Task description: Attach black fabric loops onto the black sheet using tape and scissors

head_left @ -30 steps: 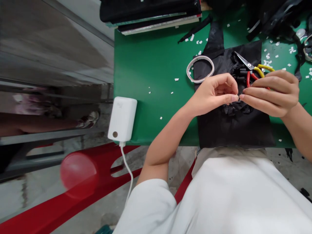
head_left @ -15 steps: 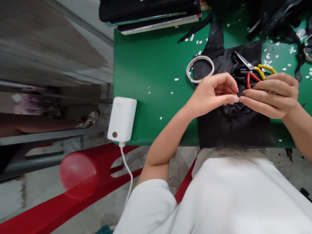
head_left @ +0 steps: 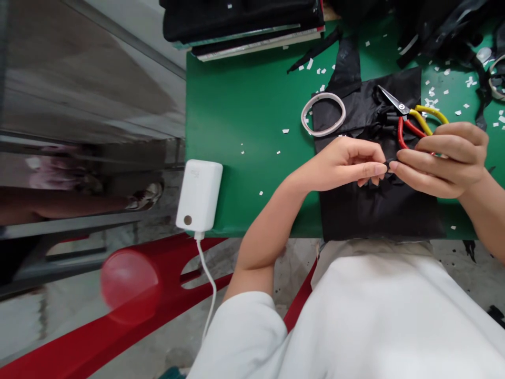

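My left hand (head_left: 342, 164) and my right hand (head_left: 441, 159) meet fingertip to fingertip above a sheet of black fabric (head_left: 379, 208) on the green table (head_left: 244, 105). Both pinch a small black piece (head_left: 389, 164) between thumb and fingers; most of it is hidden. Under the hands lies a heap of small black scraps (head_left: 384, 118). Scissors (head_left: 410, 116) with red and yellow handles rest on the fabric just behind my right hand. A white ring (head_left: 323, 113) lies at the fabric's far left corner.
A white power bank (head_left: 199, 195) with a cable sits at the table's near left corner. Stacked dark boards (head_left: 244, 26) lie at the far edge. More black material (head_left: 442, 26) is piled at the far right. Small white paper bits are scattered about. A red frame (head_left: 130, 295) stands below the table.
Both hands have dropped slightly toward the fabric, and my left fingers have flattened out along the pinch. Nothing else on the table has moved.
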The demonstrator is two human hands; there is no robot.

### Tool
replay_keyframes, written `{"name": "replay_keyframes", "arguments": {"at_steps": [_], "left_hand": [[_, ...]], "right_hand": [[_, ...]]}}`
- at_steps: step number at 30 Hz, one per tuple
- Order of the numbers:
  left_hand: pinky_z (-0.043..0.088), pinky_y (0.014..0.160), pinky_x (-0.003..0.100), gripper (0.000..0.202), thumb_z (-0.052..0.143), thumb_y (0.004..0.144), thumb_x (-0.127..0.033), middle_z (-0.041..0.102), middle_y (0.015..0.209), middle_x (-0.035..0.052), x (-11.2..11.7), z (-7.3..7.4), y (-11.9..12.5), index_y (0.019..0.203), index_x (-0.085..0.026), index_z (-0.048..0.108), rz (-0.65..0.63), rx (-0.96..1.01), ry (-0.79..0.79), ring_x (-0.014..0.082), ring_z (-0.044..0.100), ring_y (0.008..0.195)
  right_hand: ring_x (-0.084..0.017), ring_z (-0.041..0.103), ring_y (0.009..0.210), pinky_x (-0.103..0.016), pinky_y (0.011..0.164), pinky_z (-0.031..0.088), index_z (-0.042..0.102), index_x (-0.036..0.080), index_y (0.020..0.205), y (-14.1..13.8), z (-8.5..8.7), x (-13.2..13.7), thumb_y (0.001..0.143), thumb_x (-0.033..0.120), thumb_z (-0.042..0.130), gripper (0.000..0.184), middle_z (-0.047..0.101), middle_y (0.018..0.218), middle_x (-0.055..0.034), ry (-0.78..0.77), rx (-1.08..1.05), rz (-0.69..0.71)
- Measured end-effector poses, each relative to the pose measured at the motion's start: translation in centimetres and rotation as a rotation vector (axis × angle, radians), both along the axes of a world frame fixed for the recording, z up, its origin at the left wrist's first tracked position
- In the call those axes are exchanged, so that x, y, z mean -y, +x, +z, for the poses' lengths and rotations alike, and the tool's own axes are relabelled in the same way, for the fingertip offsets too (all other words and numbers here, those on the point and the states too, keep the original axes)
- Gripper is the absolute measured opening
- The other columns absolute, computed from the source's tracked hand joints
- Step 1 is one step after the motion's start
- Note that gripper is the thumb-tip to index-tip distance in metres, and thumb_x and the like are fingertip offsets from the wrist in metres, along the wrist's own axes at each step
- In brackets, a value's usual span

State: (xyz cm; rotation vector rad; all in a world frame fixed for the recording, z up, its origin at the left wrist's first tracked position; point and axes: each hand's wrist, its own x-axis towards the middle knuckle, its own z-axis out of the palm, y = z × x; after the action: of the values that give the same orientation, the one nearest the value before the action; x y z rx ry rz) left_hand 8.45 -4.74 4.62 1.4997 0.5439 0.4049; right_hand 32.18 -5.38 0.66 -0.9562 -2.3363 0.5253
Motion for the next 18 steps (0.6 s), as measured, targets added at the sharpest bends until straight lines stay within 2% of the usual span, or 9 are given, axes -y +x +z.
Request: {"name": "replay_keyframes", "arguments": {"at_steps": [2, 5, 6, 7, 9, 11, 14, 18], "left_hand": [[0.038, 0.048, 0.017, 0.035, 0.069, 0.084, -0.046, 0.061, 0.063, -0.0011, -0.1, 0.2, -0.1, 0.073, -0.015, 0.060, 0.015, -0.026, -0.005, 0.0042, 0.049, 0.052], [0.033, 0.046, 0.018, 0.026, 0.067, 0.083, -0.033, 0.058, 0.059, -0.0023, -0.2, 0.2, -0.2, 0.068, -0.014, 0.058, 0.014, -0.056, 0.028, 0.0038, 0.045, 0.050], [0.031, 0.046, 0.019, 0.024, 0.066, 0.082, -0.029, 0.056, 0.057, -0.0031, -0.3, 0.2, -0.2, 0.065, -0.014, 0.057, 0.008, -0.067, 0.049, 0.0035, 0.043, 0.049], [0.029, 0.046, 0.019, 0.022, 0.064, 0.080, -0.025, 0.054, 0.055, -0.0040, -0.3, 0.2, -0.1, 0.062, -0.014, 0.056, 0.001, -0.081, 0.072, 0.0032, 0.041, 0.049], [0.027, 0.047, 0.020, 0.021, 0.062, 0.077, -0.021, 0.047, 0.051, -0.0058, -0.2, 0.1, 0.0, 0.058, -0.014, 0.054, -0.005, -0.109, 0.111, 0.0025, 0.038, 0.048], [0.025, 0.047, 0.020, 0.021, 0.062, 0.075, -0.020, 0.043, 0.050, -0.0070, -0.2, -0.1, 0.0, 0.057, -0.014, 0.053, 0.000, -0.127, 0.133, 0.0021, 0.036, 0.048], [0.026, 0.047, 0.019, 0.018, 0.062, 0.075, -0.019, 0.045, 0.051, -0.0066, -0.1, -0.2, 0.1, 0.059, -0.013, 0.055, 0.005, -0.133, 0.134, 0.0021, 0.037, 0.049], [0.030, 0.047, 0.019, 0.015, 0.063, 0.077, -0.020, 0.052, 0.055, -0.0046, -0.1, -0.3, 0.2, 0.065, -0.014, 0.058, -0.001, -0.102, 0.067, 0.0031, 0.042, 0.050]], "right_hand": [[-0.019, 0.065, 0.076, -0.039, 0.071, 0.051, 0.069, 0.034, 0.078, -0.3, 0.2, 0.2, 0.089, 0.053, 0.060, 0.024, 0.073, 0.074, 0.0019, 0.089, 0.041, 0.013], [-0.019, 0.066, 0.081, -0.039, 0.071, 0.048, 0.067, 0.034, 0.092, -1.1, 0.8, 0.6, 0.092, 0.041, 0.056, 0.013, 0.075, 0.084, 0.0031, 0.408, 0.016, 0.033], [-0.020, 0.066, 0.083, -0.039, 0.070, 0.047, 0.066, 0.033, 0.097, -1.5, 1.0, 0.8, 0.092, 0.039, 0.055, 0.013, 0.075, 0.089, 0.0027, 0.530, -0.016, 0.035], [-0.022, 0.066, 0.088, -0.041, 0.073, 0.047, 0.064, 0.030, 0.101, -1.8, 1.2, 1.1, 0.094, 0.041, 0.052, 0.018, 0.075, 0.095, 0.0009, 0.567, -0.022, 0.040], [-0.025, 0.065, 0.096, -0.044, 0.081, 0.048, 0.062, 0.027, 0.100, -2.5, 1.6, 1.4, 0.097, 0.054, 0.038, 0.036, 0.073, 0.100, -0.0027, 0.442, -0.046, 0.026], [-0.026, 0.064, 0.097, -0.045, 0.082, 0.047, 0.061, 0.023, 0.095, -2.9, 1.8, 1.7, 0.098, 0.059, 0.031, 0.047, 0.070, 0.095, -0.0063, 0.276, -0.039, 0.025], [-0.022, 0.061, 0.083, -0.040, 0.076, 0.046, 0.058, 0.021, 0.084, -3.2, 1.9, 1.7, 0.099, 0.055, 0.034, 0.044, 0.064, 0.080, -0.0060, 0.061, -0.063, 0.071], [-0.015, 0.056, 0.068, -0.031, 0.064, 0.043, 0.054, 0.021, 0.073, -3.3, 2.1, 1.7, 0.097, 0.045, 0.049, 0.035, 0.060, 0.070, -0.0016, -0.218, -0.234, 0.142]]}}
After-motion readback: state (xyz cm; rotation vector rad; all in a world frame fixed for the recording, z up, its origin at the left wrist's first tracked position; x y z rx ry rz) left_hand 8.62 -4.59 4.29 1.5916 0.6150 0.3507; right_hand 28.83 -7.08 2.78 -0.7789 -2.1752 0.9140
